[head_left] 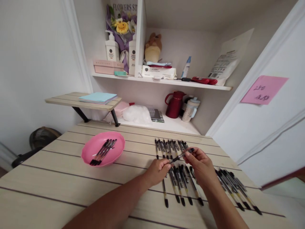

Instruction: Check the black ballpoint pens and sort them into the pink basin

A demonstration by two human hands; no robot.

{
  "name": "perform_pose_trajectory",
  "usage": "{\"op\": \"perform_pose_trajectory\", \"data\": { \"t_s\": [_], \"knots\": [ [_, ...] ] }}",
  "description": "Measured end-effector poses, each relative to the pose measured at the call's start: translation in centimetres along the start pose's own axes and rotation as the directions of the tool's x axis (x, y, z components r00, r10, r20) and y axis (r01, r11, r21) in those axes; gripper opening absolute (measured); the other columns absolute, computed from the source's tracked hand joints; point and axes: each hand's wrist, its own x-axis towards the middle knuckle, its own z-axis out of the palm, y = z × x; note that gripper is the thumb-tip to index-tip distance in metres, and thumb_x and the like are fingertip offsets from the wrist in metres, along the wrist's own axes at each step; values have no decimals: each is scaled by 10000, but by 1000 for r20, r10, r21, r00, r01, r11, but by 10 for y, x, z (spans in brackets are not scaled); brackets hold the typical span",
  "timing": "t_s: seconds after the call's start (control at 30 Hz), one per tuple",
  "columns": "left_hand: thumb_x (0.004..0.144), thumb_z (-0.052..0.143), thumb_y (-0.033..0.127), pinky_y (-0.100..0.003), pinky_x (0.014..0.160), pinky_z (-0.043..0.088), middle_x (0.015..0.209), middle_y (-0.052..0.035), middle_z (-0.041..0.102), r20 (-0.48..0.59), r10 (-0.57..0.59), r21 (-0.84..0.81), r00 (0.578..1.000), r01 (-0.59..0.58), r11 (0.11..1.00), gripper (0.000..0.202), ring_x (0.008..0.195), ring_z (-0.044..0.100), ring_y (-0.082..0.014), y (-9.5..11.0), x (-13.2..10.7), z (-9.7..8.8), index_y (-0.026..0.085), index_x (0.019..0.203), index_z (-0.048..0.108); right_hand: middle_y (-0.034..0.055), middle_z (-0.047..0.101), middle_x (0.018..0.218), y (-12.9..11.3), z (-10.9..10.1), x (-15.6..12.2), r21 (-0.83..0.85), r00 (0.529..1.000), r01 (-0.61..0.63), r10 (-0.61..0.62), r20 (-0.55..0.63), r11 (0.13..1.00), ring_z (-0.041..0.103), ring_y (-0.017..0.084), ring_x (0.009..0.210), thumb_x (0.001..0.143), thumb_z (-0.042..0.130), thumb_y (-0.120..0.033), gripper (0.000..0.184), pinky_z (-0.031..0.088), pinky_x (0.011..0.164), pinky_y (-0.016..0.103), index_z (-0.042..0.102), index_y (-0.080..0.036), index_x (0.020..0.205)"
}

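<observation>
A pen (pixel 177 158) with a clear barrel and dark ends is held slantwise between my two hands, above the table. My left hand (pixel 157 171) is closed on its lower left end. At the upper right end, the fingers of my right hand (pixel 200 163) pinch it by the black part. Beneath and around my hands lie pen parts in groups: short black-tipped pieces (pixel 166 146) in a row behind, long clear pens with black ends (pixel 182 187) in front, and more pens (pixel 234 187) to the right. My right hand hides part of the front group.
A pink bowl (pixel 119 156) holding several pens stands on the slatted table (pixel 95 187) at left. Behind it is a small raised stand (pixel 63 100) with blue paper (pixel 98 97). A red jug (pixel 174 105) and a cup (pixel 190 109) stand under the shelf (pixel 166 82).
</observation>
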Motion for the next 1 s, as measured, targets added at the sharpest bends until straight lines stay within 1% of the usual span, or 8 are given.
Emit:
{"op": "perform_pose_trajectory", "data": {
  "t_s": [0.07,0.2,0.27,0.33,0.53,0.7,0.9,1.0],
  "knots": [
    [827,375,359,-199,526,303,545,31,439,9,21,23,1000,-21,1000,360,540,377,-92,1,0,-1,112,913,622,-28,557,637,2,0,-2,-21,999,-25,26,32,999,516,103,564,618,712,-348,266,399,501,211,575,-199,790],
    [831,373,360,-192,526,302,557,31,448,15,64,51,998,-65,997,333,553,386,-89,2,0,-2,123,817,606,-24,561,648,7,3,-8,-84,993,-81,87,82,993,511,103,563,629,699,-366,318,407,528,221,601,-192,876],
    [830,376,345,-189,529,302,549,36,438,15,81,59,997,-82,995,314,551,385,-86,3,1,-2,129,786,601,-16,564,643,8,5,-11,-123,987,-92,107,121,988,510,106,562,630,694,-376,326,410,527,225,616,-177,877],
    [828,379,333,-188,530,302,543,40,429,15,92,70,996,-93,993,303,550,385,-85,4,0,-2,132,777,600,-12,564,627,9,7,-14,-125,982,-102,120,147,987,510,111,556,627,691,-386,319,410,516,227,623,-168,850],
    [827,374,298,-188,532,307,560,34,442,15,133,91,991,-134,987,293,558,401,-87,5,0,-3,134,799,615,-22,573,600,8,14,-18,-78,980,-141,150,133,987,523,116,553,600,711,-377,294,420,517,226,630,-184,807],
    [836,358,282,-197,552,328,623,13,512,12,155,105,988,-156,982,314,582,428,-97,3,0,-2,136,909,626,-21,582,581,11,15,-18,-62,980,-139,146,138,988,526,120,544,605,709,-378,288,423,511,228,628,-187,804],
    [846,340,263,-194,585,345,670,1,540,-1,207,139,978,-205,969,310,626,454,-101,1,-1,-2,137,843,623,-27,582,563,11,17,-20,-77,980,-128,138,143,989,514,104,521,620,702,-359,254,419,513,220,621,-185,787],
    [842,346,261,-194,583,344,670,3,538,-6,211,161,977,-207,965,302,623,451,-99,1,-1,-2,138,848,623,-21,580,560,12,18,-21,-90,981,-120,132,145,989,502,102,510,626,696,-367,270,416,512,225,619,-174,798]
  ]
}}
